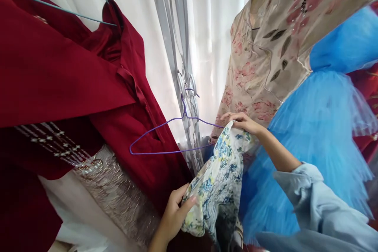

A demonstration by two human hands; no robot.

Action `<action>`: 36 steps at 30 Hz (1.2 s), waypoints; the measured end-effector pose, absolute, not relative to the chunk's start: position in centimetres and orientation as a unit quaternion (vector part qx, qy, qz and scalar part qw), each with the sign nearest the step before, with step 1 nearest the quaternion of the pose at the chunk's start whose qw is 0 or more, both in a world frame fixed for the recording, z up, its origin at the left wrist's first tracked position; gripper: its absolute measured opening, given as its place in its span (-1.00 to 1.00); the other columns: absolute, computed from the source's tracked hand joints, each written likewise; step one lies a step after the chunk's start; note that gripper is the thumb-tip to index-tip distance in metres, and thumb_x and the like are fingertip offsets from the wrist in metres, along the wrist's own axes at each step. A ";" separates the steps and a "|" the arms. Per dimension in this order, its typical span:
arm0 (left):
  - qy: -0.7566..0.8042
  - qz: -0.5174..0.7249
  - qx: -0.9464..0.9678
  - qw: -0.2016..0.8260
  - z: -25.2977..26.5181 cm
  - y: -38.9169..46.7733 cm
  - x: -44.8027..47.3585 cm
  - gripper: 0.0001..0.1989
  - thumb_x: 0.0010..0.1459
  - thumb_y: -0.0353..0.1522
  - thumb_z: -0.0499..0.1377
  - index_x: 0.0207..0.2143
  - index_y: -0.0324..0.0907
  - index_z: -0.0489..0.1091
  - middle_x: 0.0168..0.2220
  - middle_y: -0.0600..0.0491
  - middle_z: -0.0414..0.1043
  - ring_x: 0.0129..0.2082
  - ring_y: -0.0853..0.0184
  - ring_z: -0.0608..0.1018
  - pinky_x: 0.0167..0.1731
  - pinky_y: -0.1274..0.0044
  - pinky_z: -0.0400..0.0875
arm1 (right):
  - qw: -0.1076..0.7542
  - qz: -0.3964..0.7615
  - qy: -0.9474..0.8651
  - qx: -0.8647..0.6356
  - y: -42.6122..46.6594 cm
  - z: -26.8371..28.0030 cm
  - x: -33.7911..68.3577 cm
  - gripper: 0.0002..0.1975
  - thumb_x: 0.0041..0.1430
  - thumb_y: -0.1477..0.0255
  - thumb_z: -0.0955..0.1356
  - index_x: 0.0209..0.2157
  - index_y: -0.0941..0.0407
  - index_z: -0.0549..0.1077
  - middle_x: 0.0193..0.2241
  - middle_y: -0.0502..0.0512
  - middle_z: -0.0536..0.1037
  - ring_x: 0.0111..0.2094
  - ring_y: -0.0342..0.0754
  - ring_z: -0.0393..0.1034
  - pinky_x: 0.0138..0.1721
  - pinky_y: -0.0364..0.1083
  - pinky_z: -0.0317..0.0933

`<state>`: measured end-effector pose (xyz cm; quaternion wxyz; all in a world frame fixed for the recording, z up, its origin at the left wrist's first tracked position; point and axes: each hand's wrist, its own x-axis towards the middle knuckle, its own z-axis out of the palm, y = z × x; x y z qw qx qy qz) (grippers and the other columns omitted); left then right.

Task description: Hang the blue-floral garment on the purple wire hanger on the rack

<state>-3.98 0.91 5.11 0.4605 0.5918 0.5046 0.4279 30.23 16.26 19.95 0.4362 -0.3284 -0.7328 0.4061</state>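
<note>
A white garment with a blue and yellow floral print hangs between my hands. My left hand pinches its lower left edge between thumb and fingers. At the garment's upper corner, my right hand is closed on the cloth, close to the right end of a purple wire hanger. That end of the hanger goes in behind or inside the garment; I cannot tell which. Its left arm is bare, and its hook hangs from a grey metal stand.
Dark red garments hang on the left, one on a teal wire hanger. A beige floral garment and a blue tulle dress hang on the right. White curtains form the back.
</note>
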 end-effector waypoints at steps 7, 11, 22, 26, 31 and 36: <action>0.559 0.407 0.689 0.218 8.0 2.5 -11.7 -0.77 0.08 -0.32 0.06 -0.41 -0.11 0.52 -0.40 0.01 0.51 -0.34 0.14 0.51 -0.28 0.39 0.40 | 0.342 0.572 -0.685 -0.295 18.5 20.0 25.8 -0.81 -0.11 0.32 0.46 -0.47 0.17 0.56 -0.58 -0.01 0.49 -0.57 -0.12 0.31 -0.53 -0.18 0.15; 0.548 0.308 0.774 0.076 13.2 6.6 -16.2 -0.76 0.06 -0.46 -0.03 -0.50 -0.10 0.40 -0.46 0.05 0.41 -0.37 0.23 0.45 -0.33 0.48 0.31 | 0.317 0.575 -0.681 -0.323 17.1 20.9 26.5 -0.78 -0.08 0.27 0.47 -0.47 0.15 0.53 -0.59 -0.01 0.46 -0.59 -0.14 0.27 -0.58 -0.19 0.09; 0.539 0.494 0.683 0.001 21.4 15.0 -10.2 -0.73 0.16 -0.32 0.18 -0.08 -0.15 0.41 -0.21 -0.03 0.46 -0.39 0.31 0.50 -0.32 0.52 0.35 | 0.382 0.607 -0.619 -0.321 15.7 19.9 25.9 -0.77 -0.10 0.33 0.48 -0.39 0.19 0.56 -0.50 0.04 0.59 -0.50 -0.05 0.45 -0.43 -0.13 0.27; 0.482 0.487 0.722 0.093 21.5 14.6 -8.3 -0.74 0.24 -0.17 0.12 -0.23 -0.17 0.45 -0.30 0.02 0.53 -0.24 0.28 0.55 -0.23 0.56 0.36 | 0.415 0.590 -0.617 -0.316 15.4 20.9 25.3 -0.72 -0.06 0.25 0.49 -0.42 0.20 0.56 -0.52 0.03 0.59 -0.52 -0.06 0.46 -0.45 -0.14 0.28; 0.492 0.515 0.701 0.042 20.4 13.4 -11.4 -0.74 0.21 -0.18 0.16 -0.36 -0.18 0.46 -0.39 0.10 0.49 -0.34 0.34 0.50 -0.28 0.61 0.30 | 0.393 0.596 -0.635 -0.295 15.6 24.4 22.2 -0.76 0.01 0.28 0.48 -0.44 0.21 0.56 -0.55 0.00 0.58 -0.56 -0.11 0.44 -0.53 -0.18 0.26; 0.547 0.499 0.666 0.087 16.0 11.2 -12.7 -0.74 0.24 -0.22 0.14 -0.46 -0.17 0.37 -0.56 0.14 0.31 -0.50 0.37 0.35 -0.42 0.56 0.21 | 0.323 0.630 -0.655 -0.264 12.2 24.0 17.1 -0.74 0.03 0.27 0.48 -0.39 0.21 0.58 -0.50 0.06 0.60 -0.52 -0.04 0.47 -0.50 -0.13 0.32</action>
